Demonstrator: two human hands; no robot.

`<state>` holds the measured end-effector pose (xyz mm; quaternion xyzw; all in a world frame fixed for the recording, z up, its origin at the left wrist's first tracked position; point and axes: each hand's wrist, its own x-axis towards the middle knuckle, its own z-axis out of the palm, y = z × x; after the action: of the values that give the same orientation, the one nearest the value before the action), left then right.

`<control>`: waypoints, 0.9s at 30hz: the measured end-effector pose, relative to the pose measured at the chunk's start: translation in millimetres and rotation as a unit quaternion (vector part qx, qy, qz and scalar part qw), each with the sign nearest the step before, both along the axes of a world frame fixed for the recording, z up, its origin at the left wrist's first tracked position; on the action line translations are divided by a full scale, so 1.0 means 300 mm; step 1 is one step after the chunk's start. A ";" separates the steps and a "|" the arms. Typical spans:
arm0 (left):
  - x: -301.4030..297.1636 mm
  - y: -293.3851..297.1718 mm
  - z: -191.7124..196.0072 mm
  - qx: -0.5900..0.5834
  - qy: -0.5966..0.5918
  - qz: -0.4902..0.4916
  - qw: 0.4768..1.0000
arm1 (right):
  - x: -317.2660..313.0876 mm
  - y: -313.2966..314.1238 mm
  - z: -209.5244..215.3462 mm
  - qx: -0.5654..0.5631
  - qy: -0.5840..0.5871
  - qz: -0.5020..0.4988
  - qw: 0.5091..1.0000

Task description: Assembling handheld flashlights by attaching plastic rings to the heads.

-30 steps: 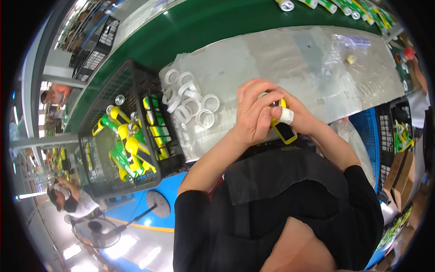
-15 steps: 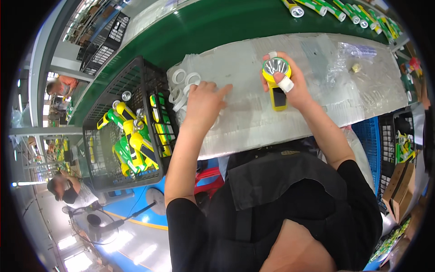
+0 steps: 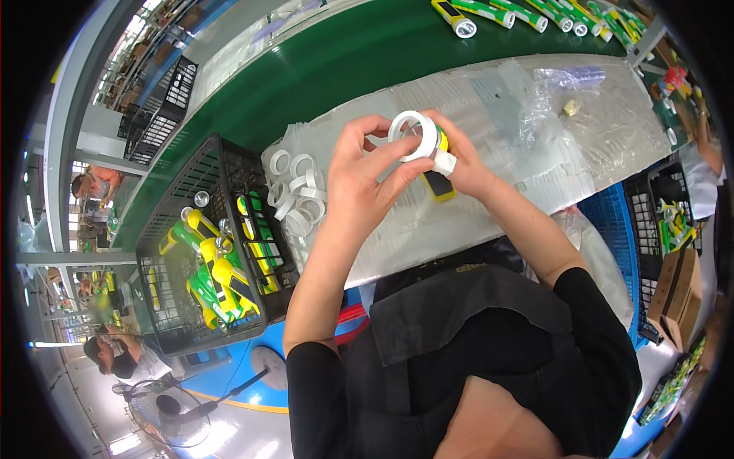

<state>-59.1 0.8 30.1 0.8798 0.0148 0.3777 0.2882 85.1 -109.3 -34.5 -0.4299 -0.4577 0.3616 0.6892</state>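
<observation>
Over the middle of the work surface, my left hand (image 3: 371, 164) grips a white plastic ring (image 3: 430, 138), with its fingers around the ring's rim. The ring is at the lens end of a yellow and green flashlight (image 3: 441, 186); whether it is seated there I cannot tell. My right hand (image 3: 464, 157) is wrapped round the flashlight's head from the right, with white tape on a digit. The flashlight's dark panel shows below my hands. To the left of my left hand lies a loose heap of several white rings (image 3: 310, 179).
A black crate (image 3: 222, 340) holding several yellow and green flashlights stands at the left. More flashlights (image 3: 501, 15) lie in a row on the green belt (image 3: 336, 69) beyond. Crumpled clear plastic (image 3: 547, 96) sits at the surface's right. A floor fan (image 3: 172, 409) stands lower left.
My left hand has moved from the ring heap to the flashlight, bringing a white ring to its lens end. My right hand has shifted left with the flashlight. The whole view has shifted slightly.
</observation>
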 end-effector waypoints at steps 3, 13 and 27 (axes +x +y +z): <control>-0.004 0.004 0.009 0.029 0.012 0.004 0.999 | 0.015 -0.013 0.007 -0.004 0.013 0.012 1.000; 0.047 -0.039 0.032 0.032 0.058 -0.042 0.997 | 0.211 -0.152 0.195 0.020 -0.482 -0.114 0.869; 0.155 -0.078 -0.042 -0.073 0.051 -0.092 0.992 | 0.242 -0.095 0.474 -0.223 -0.597 0.124 0.760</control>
<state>-12.6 -22.7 17.6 0.8721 -0.0238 0.3026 0.3837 157.7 -137.8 107.8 -0.6398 -0.7323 0.2060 0.1095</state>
